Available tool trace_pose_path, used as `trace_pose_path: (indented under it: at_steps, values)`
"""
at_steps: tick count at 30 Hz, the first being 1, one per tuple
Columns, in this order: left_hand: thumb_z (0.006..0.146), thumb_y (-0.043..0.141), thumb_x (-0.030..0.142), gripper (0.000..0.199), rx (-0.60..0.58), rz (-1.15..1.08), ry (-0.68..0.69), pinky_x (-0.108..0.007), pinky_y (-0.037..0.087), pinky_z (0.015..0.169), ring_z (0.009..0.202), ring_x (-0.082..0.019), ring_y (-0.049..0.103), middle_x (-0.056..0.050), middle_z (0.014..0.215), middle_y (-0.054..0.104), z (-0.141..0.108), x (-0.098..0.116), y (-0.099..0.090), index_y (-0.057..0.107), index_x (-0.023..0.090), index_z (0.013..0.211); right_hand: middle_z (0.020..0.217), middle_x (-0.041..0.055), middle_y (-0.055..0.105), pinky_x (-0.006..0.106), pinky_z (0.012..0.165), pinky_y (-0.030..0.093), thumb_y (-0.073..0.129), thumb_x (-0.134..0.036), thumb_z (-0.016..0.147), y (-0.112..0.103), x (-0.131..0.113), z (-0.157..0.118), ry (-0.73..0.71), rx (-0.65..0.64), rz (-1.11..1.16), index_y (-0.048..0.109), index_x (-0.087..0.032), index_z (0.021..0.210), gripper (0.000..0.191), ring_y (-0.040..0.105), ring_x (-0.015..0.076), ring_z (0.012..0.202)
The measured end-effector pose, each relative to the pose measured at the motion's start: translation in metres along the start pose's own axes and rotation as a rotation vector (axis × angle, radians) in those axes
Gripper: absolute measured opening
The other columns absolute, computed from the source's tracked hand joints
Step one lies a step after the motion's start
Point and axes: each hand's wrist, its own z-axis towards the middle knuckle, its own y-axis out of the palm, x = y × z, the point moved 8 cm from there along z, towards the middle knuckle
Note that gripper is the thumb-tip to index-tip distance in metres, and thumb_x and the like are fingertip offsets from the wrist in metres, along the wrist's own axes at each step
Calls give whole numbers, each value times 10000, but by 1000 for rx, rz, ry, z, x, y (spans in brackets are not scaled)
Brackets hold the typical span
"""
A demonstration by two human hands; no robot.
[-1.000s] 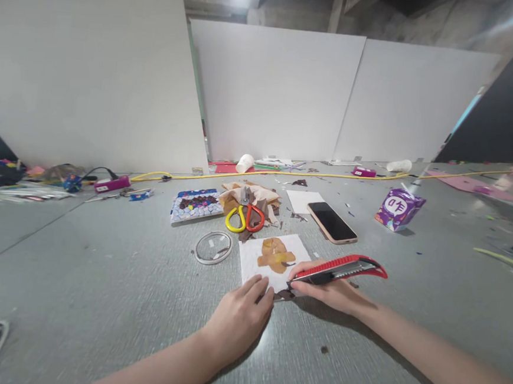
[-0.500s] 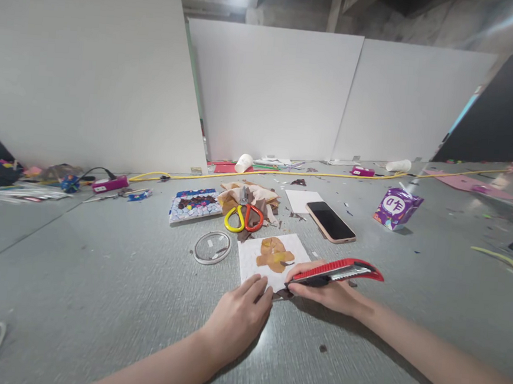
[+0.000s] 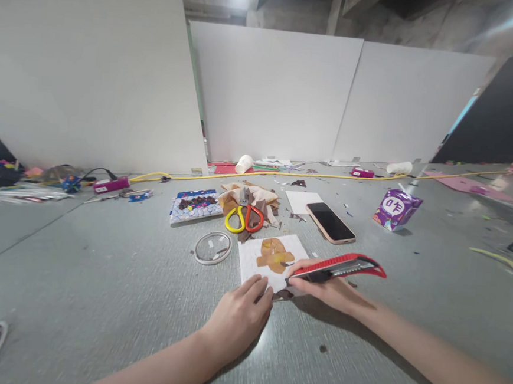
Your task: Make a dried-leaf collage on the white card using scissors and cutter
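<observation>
A white square panel point(image 3: 248, 263) lies on the grey table, with brown and yellowish pieces point(image 3: 273, 255) stuck together as a shape on it. My left hand point(image 3: 240, 310) rests with its fingers laid on the panel's near edge. In my right hand point(image 3: 326, 293) is a red box cutter point(image 3: 348, 263), gripped like a pen, its tip low over the panel's near right part. Whether the tip touches the panel I cannot tell. Dark brown scraps point(image 3: 284, 295) show at the near edge between my hands.
Beyond the panel lie scissors point(image 3: 249, 218) on crumpled brown paper point(image 3: 267, 197), a mosaic panel point(image 3: 195, 208) and a tape ring point(image 3: 196, 252). A phone point(image 3: 330, 222), a white sheet point(image 3: 302, 201) and a purple drink carton point(image 3: 397, 209) are to the right. A yellow cable point(image 3: 284, 173) runs behind.
My right hand and the box cutter have shifted slightly up and away from the near edge. My left hand keeps its place on the panel.
</observation>
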Motion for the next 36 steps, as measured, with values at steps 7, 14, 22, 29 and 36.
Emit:
trace_pose_path:
  at_steps: [7, 14, 22, 29, 36]
  values:
    - [817, 402, 97, 170, 6, 7, -4, -316, 547, 693, 894, -228, 591, -126, 875, 625, -1, 0, 0, 556, 77, 888, 640, -27, 554, 258, 619, 417, 585, -337, 730, 6, 18, 2, 171, -61, 169, 592, -195, 804, 160, 538, 127, 611]
    - [837, 372, 109, 181, 6, -5, -14, -326, 546, 700, 896, -214, 589, -120, 866, 623, 0, -1, 0, 548, 97, 880, 752, 0, 572, 258, 659, 415, 565, -309, 748, 7, 10, 2, 135, -109, 61, 608, -194, 764, 124, 528, 134, 680]
    - [817, 406, 100, 165, 9, -6, -12, -323, 549, 686, 882, -228, 592, -125, 869, 624, 0, 0, 0, 560, 80, 871, 856, 20, 594, 309, 790, 414, 556, -276, 765, 8, 6, 2, 79, -120, 19, 609, -203, 813, 102, 545, 164, 830]
    - [827, 392, 109, 178, 1, 5, -23, -320, 545, 701, 880, -221, 592, -113, 863, 627, 0, -1, 1, 564, 88, 870, 834, 10, 601, 298, 765, 416, 568, -295, 749, 8, 11, 3, 109, -131, 43, 619, -197, 797, 120, 554, 167, 813]
    - [833, 378, 112, 185, 8, -7, -23, -321, 548, 694, 883, -216, 592, -113, 865, 628, -1, -1, 1, 559, 96, 870, 841, 17, 607, 310, 766, 418, 578, -307, 744, 6, 13, 4, 132, -120, 20, 627, -206, 805, 127, 553, 171, 818]
